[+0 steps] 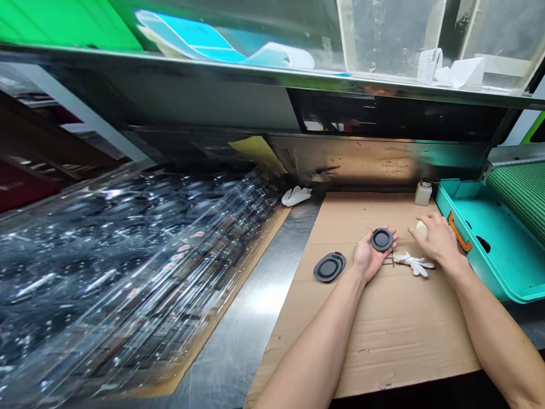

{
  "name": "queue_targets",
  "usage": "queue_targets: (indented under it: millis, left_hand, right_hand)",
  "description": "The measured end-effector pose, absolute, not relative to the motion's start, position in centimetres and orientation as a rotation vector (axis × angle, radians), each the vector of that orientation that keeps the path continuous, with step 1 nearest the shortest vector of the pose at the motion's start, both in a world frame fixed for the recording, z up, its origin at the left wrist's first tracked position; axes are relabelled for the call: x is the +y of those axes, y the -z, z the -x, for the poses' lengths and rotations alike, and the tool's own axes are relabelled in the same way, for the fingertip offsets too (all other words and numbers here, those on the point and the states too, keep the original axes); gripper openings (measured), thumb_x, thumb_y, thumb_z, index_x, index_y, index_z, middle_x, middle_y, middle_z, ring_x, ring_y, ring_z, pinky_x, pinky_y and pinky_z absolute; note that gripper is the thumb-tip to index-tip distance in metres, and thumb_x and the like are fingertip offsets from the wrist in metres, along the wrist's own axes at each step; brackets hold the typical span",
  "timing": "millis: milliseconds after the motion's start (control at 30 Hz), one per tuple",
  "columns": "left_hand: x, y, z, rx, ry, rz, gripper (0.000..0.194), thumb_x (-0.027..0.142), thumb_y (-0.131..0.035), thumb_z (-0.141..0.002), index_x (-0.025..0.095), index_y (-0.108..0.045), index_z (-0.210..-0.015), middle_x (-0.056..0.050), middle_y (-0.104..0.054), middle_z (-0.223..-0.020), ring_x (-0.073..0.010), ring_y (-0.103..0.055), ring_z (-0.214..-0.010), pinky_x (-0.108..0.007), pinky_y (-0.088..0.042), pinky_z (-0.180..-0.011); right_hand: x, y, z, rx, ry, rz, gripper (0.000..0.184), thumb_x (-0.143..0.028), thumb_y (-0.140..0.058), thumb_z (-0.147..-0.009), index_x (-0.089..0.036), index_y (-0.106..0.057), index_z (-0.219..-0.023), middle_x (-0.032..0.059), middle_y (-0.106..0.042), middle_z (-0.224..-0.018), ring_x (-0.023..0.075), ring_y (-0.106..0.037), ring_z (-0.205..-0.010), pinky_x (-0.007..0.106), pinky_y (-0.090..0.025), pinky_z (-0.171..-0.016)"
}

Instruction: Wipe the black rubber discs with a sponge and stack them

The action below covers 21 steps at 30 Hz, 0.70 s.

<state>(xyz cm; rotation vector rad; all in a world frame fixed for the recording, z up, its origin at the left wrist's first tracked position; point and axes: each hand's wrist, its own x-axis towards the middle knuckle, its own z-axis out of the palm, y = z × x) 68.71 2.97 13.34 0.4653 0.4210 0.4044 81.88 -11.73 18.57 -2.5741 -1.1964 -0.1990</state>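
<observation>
Bright glare whitens the steel surface (255, 318); the plastic trays (128, 244) look smeared.

Pale piece (422, 229) partly hidden by right hand (436, 237); clear trays (128, 250) blurred.

The left forearm reached forward, its hand (371, 255) palm up with the fingers extended. The right forearm angled inward from the right, its hand (436, 236) palm down, the fingers bent toward the left hand but apart from it. Both arms were bare.
</observation>
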Motion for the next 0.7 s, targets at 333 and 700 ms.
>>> queue_targets:
  millis: [333,700]
  left_hand:
    - [2.3,-13.1,-69.0,0.374,-0.407,-0.421,0.038,0.036,-0.037,-0.103,0.012,-0.066,-0.110,-0.016,-0.072,-0.115,-0.0252,-0.070,-0.103,-0.040,-0.055,-0.093]
    - [2.0,-13.7,-68.8,0.348,-0.402,-0.378,0.038,0.030,-0.038,-0.102,0.014,-0.064,-0.124,-0.014,-0.071,-0.124,-0.0258,-0.066,-0.119,-0.044,-0.046,-0.111]
  right_hand:
    - [-8.6,-15.2,-76.6,-1.295,0.160,2.262,0.040,-0.036,-0.055,-0.097,-0.021,-0.060,-0.134,0.0120,-0.058,-0.115,0.0252,-0.054,-0.106,0.035,-0.046,-0.093]
    - [-7.3,-16.0,-73.8,-1.385,0.158,2.380,0.039,-0.030,-0.048,-0.099,-0.023,-0.061,-0.135,0.0141,-0.055,-0.116,0.0271,-0.048,-0.103,0.036,-0.044,-0.089]
